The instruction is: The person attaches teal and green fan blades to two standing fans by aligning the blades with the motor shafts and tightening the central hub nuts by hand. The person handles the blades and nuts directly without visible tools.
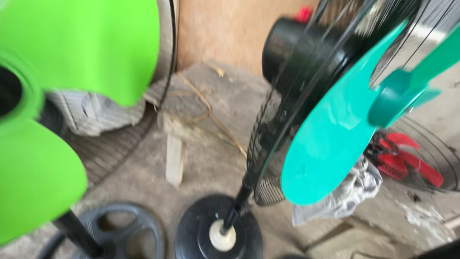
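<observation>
Hands and fingers are out of view; teal plastic fan blade (330, 144) sits mounted, its front grille off, black round base (218, 235) below.

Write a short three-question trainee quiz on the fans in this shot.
1. True or false: the teal fan blade sits in front of a black wire guard.
2. What colour are the blades of the fan lying on the floor at right?
3. The pole of the teal fan rises from: A) a round black base B) a wooden crate C) a bucket.

Key: 1 true; 2 red; 3 A. No hands are in view.
</observation>
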